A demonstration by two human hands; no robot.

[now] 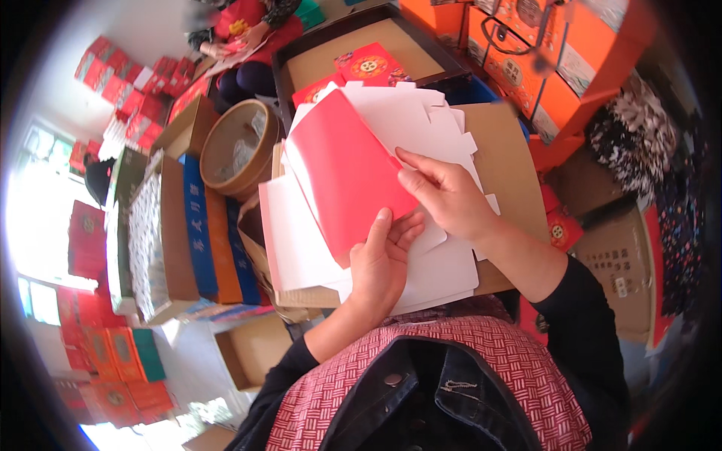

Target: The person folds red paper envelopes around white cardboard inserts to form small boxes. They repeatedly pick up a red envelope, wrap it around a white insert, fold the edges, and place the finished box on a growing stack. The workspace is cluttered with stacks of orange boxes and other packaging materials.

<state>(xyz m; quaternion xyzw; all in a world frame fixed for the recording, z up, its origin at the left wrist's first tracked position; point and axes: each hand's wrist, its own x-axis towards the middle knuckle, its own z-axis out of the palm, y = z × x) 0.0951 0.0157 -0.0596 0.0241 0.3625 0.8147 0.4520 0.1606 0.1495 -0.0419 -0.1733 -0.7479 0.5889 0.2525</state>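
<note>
left hand (382, 259) and right hand (444, 197) both pinch one red flat box blank (342, 177), still unfolded, lifted above the stack of white blanks (436, 274) lying beneath them, many left.

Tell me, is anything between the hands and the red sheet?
No. Both hands already touch the red sheet: the left hand holds its lower edge, the right hand its right edge. Nothing visible lies between them.
</note>
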